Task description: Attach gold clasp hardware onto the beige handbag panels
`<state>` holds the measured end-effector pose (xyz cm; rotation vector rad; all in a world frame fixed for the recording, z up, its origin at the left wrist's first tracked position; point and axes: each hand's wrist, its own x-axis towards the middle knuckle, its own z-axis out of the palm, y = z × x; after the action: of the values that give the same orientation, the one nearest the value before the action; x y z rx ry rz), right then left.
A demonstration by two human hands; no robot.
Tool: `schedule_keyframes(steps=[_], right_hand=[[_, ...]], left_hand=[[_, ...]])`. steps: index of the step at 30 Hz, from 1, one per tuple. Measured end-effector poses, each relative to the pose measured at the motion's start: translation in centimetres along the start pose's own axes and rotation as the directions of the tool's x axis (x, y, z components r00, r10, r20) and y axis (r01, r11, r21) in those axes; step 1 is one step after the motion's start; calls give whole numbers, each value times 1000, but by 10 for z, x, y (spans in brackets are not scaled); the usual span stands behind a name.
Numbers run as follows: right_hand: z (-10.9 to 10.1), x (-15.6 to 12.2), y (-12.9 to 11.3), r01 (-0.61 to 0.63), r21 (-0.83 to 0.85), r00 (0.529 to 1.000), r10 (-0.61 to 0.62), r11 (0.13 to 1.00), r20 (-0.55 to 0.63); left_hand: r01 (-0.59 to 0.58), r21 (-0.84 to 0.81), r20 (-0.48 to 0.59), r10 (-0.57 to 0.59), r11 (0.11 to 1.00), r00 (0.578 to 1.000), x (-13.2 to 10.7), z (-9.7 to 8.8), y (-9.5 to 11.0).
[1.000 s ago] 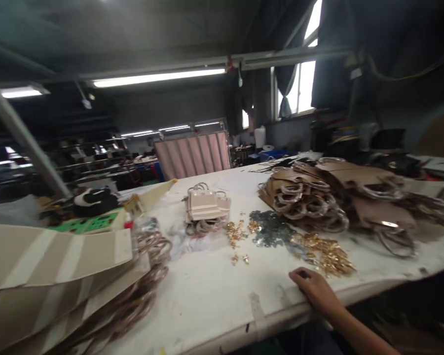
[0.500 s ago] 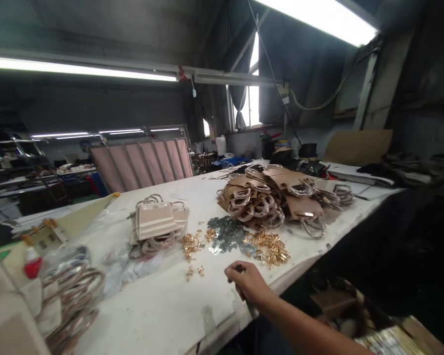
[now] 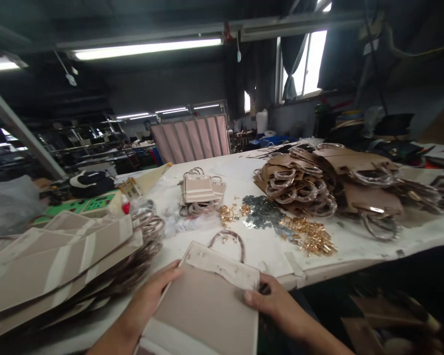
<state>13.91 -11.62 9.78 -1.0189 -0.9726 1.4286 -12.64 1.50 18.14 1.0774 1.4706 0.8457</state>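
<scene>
Left hand (image 3: 159, 282) has popped in since half a second ago, and now a flat beige rectangular bag (image 3: 210, 305) sits between it and the right hand (image 3: 277, 303), at the white worktop's (image 3: 272, 249) near edge. Its brown looped handle (image 3: 241, 243) points away from the body, long axis running forward. Both grips are closed on its sides, left fingers partly hidden. Dim workshop, lit strip light (image 3: 148, 49).

Flat, taupe, rectangular bag panel (image 3: 207, 305): cream band (image 3: 220, 266) across the top, pale stripe (image 3: 170, 339) lower down, brown looped handle (image 3: 243, 252). Behind the panel, white tabletop (image 3: 268, 249). Left of it, stacked taupe pieces (image 3: 59, 259) with cream stripes. Beyond it, rightward, shiny gold metal fittings (image 3: 314, 236), dark grey flakes (image 3: 261, 211), heaped brown panels (image 3: 299, 177). Far behind it, pink screen (image 3: 192, 138) with dark vertical stripes.
</scene>
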Motion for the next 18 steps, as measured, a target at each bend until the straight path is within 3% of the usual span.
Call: schedule_keyframes(steps=[1, 2, 4, 5, 6, 8, 10, 13, 15, 18], right_hand=[[-4, -6, 3, 18, -100, 999, -22, 995, -29], [-8, -13, 8, 41, -187, 997, -51, 982, -52], [-14, -26, 23, 69, -334, 989, -110, 940, -103], [-17, -33, 32, 71, -405, 982, -134, 912, -130], [-20, -40, 42, 68, -472, 976, -156, 879, -150], [-25, -54, 59, 67, -564, 974, -177, 823, -142], [-29, -67, 69, 47, -560, 989, -117, 827, -89], [-28, -80, 79, -89, -453, 996, 87, 887, -23], [-25, -84, 86, -167, -412, 985, 165, 896, -42], [-23, -83, 99, -229, -364, 971, 189, 903, -144]], left_hand=[[73, -35, 162, -66, 997, 985, -3, 7, -5], [167, -56, 351, -137, 984, 926, -7, 13, -10], [339, -42, 662, -228, 940, 714, -14, 22, -23], [392, -26, 747, -242, 920, 619, -16, 24, -30], [411, -19, 787, -240, 911, 569, -17, 27, -38], [385, -27, 803, -210, 922, 558, -14, 32, -53], [315, -15, 774, -188, 949, 604, -6, 36, -65], [116, 79, 731, -137, 990, 668, 11, 46, -72], [-89, 154, 754, -59, 984, 654, 24, 58, -68], [-373, 220, 813, 42, 901, 580, 43, 85, -57]])
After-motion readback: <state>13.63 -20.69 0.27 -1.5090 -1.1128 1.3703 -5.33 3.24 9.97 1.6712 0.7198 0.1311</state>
